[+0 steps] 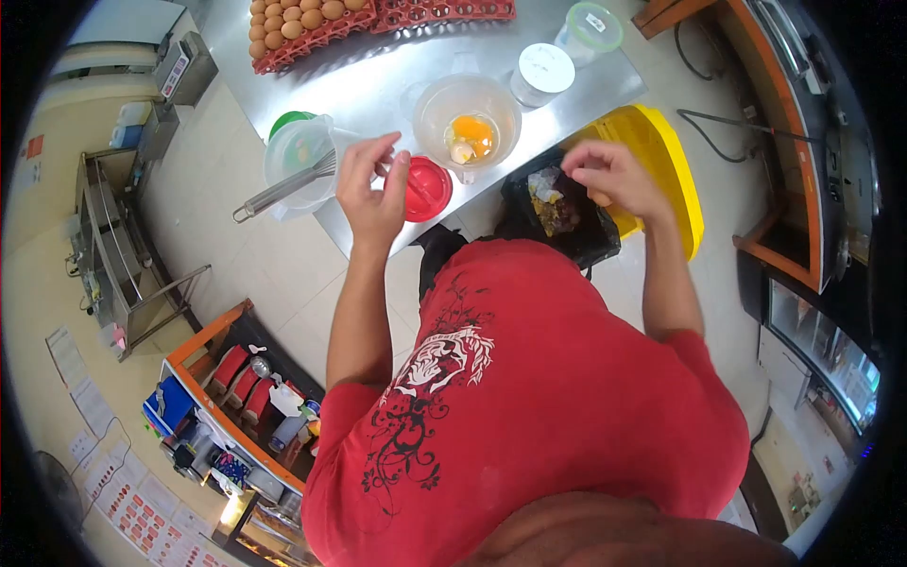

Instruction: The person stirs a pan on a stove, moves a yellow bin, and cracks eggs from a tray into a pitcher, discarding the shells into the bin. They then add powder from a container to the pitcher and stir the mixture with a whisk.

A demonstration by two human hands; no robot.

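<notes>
My left hand [374, 189] is raised over the table edge, beside a red round lid [427, 189]. Its fingers are loosely bent, the thumb stands apart, and nothing shows in it. My right hand [619, 180] hovers over a black-lined bin [605, 231], with its fingers curled. A brown eggshell [599, 197] shows under its palm, partly hidden by the fingers. Between my hands, a clear plastic jug [437, 118] on the table holds raw egg with orange yolk [472, 137] and a small pale piece I cannot make out. Waste lies inside the bin.
Left of the jug, a whisk [288, 187] rests across another clear container [283, 156]. Red trays of brown eggs [300, 24] stand at the back. Two white tubs [542, 76] are at the right, and a yellow bin lid [673, 180] stands beside the bin.
</notes>
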